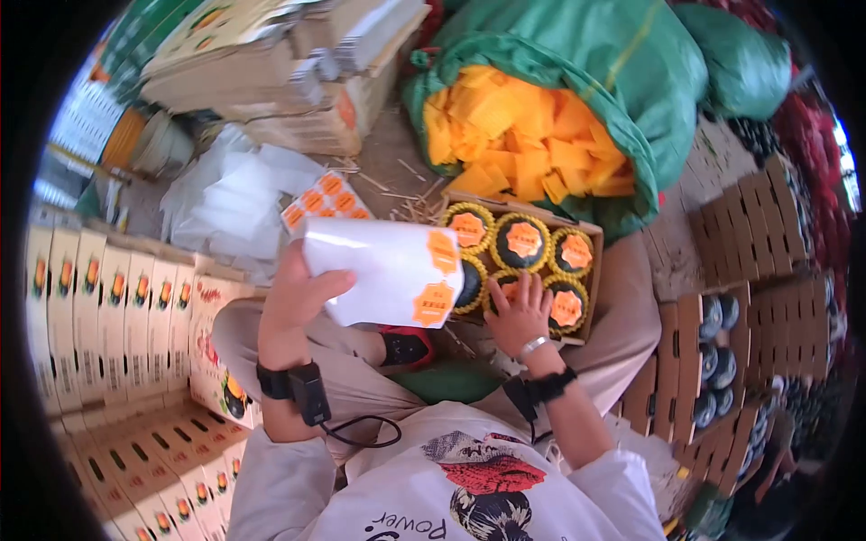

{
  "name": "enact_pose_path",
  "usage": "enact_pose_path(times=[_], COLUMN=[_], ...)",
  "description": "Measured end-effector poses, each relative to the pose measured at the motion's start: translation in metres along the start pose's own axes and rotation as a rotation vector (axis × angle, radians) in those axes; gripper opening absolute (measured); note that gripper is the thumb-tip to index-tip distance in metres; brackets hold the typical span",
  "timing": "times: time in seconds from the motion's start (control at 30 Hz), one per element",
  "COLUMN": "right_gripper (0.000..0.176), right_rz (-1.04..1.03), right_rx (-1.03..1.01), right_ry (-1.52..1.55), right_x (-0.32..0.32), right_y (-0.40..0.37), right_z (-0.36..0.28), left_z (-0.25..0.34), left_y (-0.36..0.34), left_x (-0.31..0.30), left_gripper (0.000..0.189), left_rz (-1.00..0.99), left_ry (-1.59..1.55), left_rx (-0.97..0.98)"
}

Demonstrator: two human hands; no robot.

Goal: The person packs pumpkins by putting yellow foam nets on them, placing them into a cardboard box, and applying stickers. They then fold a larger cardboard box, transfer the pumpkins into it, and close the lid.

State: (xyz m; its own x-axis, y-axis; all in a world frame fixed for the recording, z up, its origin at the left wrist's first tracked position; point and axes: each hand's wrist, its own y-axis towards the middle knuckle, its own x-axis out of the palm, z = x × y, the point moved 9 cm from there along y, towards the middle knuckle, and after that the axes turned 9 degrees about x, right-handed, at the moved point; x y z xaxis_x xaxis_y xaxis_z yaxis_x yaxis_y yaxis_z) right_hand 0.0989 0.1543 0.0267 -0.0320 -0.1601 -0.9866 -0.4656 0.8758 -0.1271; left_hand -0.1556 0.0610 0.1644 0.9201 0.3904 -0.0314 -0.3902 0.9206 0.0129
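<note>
My left hand [302, 288] grips a white sticker sheet [370, 270] with orange labels left along its right edge. The sheet overlaps the left side of an open cardboard box [591, 279]. In that box sit several dark round fruits in yellow foam nets, with orange stickers on top, such as the one at the upper middle [521, 242]. My right hand [523, 316] lies over the lower middle fruit, fingers spread, touching the sticker [511, 290] on it. The sheet hides part of the left fruits.
A green sack [622, 54] of orange foam pieces [514, 117] lies beyond the box. Another sticker sheet [327, 200] and white plastic [225, 198] are at left. Stacked cartons [117, 307] stand left; trays of fruit [713, 352] stand right. Flattened cardboard [271, 81] is at upper left.
</note>
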Motion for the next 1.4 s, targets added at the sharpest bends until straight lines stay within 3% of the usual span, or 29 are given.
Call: enact_pose_path(times=[0.07,0.13,0.17,0.27,0.3,0.37,0.4,0.47,0.53,0.57,0.67,0.7,0.8,0.83,0.93,1.03,1.13,1.17,1.23,1.27,1.33,1.4], right_gripper=[0.068,0.080,0.085,0.075,0.059,0.051,0.047,0.042,0.042,0.050,0.051,0.043,0.031,0.025,0.029,0.030,0.028,0.025,0.024,0.023,0.023,0.022], right_rz=[0.089,0.133,0.131,0.283,0.452,0.350,0.296,0.408,0.417,0.440,0.017,-0.068,-0.476,-0.482,-0.630,-0.791,-0.698,-0.625,-0.657,-0.671,-0.754,-0.954], right_rx=[-0.090,-0.408,-0.517,-0.497,-0.428,-0.374,-0.345,-0.367,-0.438,-0.462,-0.322,-0.312,-0.129,-0.121,-0.132,0.027,-0.111,-0.159,-0.120,-0.103,-0.091,0.028], right_ry=[0.224,0.676,0.713,0.657,0.566,0.557,0.555,0.497,0.489,0.511,0.839,1.034,1.239,1.284,1.460,1.524,1.573,1.328,1.137,1.039,1.291,1.431], right_x=[-0.045,-0.100,-0.126,-0.127,-0.119,-0.107,-0.100,-0.103,-0.101,-0.099,-0.095,-0.091,-0.064,-0.061,-0.020,0.001,-0.032,-0.024,-0.020,-0.017,0.003,0.038], right_y=[-0.018,-0.044,-0.055,-0.057,-0.049,-0.038,-0.034,-0.037,-0.044,-0.044,-0.044,-0.044,-0.044,-0.042,-0.039,-0.036,-0.038,-0.037,-0.031,-0.028,-0.028,-0.035], right_z=[-0.017,-0.048,-0.069,-0.087,-0.084,-0.080,-0.078,-0.087,-0.098,-0.100,-0.091,-0.088,-0.087,-0.087,-0.086,-0.085,-0.098,-0.098,-0.100,-0.099,-0.095,-0.090], left_z=[0.006,0.004,-0.005,-0.027,-0.032,-0.044,-0.048,-0.055,-0.044,-0.035,-0.039,-0.040,-0.038,-0.043,-0.059,-0.069,-0.098,-0.095,-0.087,-0.097,-0.110,-0.116], left_y=[-0.005,-0.013,-0.016,-0.021,-0.024,-0.035,-0.043,-0.055,-0.060,-0.059,-0.049,-0.047,-0.044,-0.044,-0.045,-0.042,-0.042,-0.040,-0.039,-0.041,-0.047,-0.043], left_x=[0.006,0.015,0.017,0.034,0.037,0.044,0.054,0.072,0.076,0.072,0.067,0.070,0.079,0.080,0.075,0.068,0.067,0.069,0.074,0.072,0.072,0.051], left_gripper=[0.048,0.050,0.052,0.056,0.055,0.056,0.052,0.043,0.034,0.031,0.028,0.029,0.029,0.028,0.027,0.027,0.030,0.031,0.034,0.035,0.035,0.035], left_rz=[-0.028,-0.040,-0.039,-0.035,0.014,0.117,0.051,-0.024,0.044,0.106,0.067,0.045,-0.077,-0.102,-0.166,-0.186,-0.254,-0.249,-0.237,-0.245,-0.255,-0.222], left_ry=[-0.065,-0.162,-0.155,-0.496,-0.626,-0.882,-0.735,-0.397,0.005,0.223,0.249,0.253,0.367,0.386,0.432,0.327,0.334,0.352,0.385,0.268,0.028,0.275], left_rx=[0.014,0.041,0.015,-0.024,-0.040,-0.072,0.009,0.132,0.201,0.229,0.157,0.161,0.153,0.148,0.147,0.096,-0.185,-0.103,0.064,-0.080,-0.360,-0.215])
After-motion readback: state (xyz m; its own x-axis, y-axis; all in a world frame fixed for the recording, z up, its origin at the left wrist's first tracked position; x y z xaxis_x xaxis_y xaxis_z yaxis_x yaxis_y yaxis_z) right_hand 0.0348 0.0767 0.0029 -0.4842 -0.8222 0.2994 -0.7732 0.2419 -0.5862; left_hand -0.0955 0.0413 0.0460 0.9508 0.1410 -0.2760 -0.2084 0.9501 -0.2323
